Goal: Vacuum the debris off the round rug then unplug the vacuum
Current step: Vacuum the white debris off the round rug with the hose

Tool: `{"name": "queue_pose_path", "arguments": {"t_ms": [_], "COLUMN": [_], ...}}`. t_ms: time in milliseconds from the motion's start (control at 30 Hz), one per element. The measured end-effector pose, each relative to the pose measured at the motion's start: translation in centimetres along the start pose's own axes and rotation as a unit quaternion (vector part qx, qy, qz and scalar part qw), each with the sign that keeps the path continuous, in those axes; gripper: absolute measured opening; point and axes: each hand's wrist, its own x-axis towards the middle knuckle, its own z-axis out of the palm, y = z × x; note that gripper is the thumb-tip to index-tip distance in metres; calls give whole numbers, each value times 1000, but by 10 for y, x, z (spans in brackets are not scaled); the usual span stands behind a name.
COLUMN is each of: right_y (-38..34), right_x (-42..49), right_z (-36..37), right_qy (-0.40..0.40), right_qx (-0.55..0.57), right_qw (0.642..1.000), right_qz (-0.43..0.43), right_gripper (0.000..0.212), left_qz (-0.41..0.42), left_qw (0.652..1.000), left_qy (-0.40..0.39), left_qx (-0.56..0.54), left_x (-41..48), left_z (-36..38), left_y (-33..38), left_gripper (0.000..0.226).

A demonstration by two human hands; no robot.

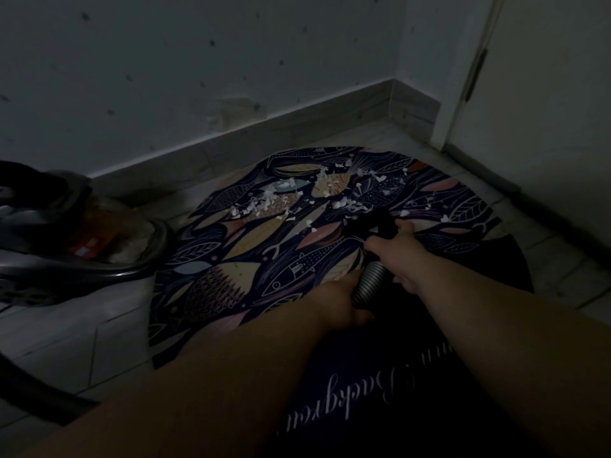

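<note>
Round rug (251,259), strewn with white debris (268,197), lies on tiled floor (66,342).

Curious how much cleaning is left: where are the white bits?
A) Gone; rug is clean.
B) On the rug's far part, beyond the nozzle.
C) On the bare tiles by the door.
B: the white debris lies scattered on the round rug, just past the nozzle of the vacuum hose.
</note>
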Motion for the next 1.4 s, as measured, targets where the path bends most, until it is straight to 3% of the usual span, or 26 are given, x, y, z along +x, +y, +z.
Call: {"name": "queue_pose_path", "arguments": {"t_ms": [633, 1067, 1400], "right_y": [-17, -13, -22], "right_x": [-6, 5, 18], "right_z": [63, 43, 60], "right_qy": [-91, -37, -46], "right_qx": [-22, 5, 9], "right_qw": [995, 999, 999], "right_qz": [-18, -17, -26], "right_gripper": [85, 81, 81], "left_qz": [-51, -34, -50], "left_qw": [998, 999, 998], "left_qy": [35, 19, 21], "left_qx": [-23, -14, -28], "left_x": [-35, -10, -3], "left_z": [-20, -17, -29], "left_y": [-46, -34, -45], "left_gripper": [80, 81, 81]}}
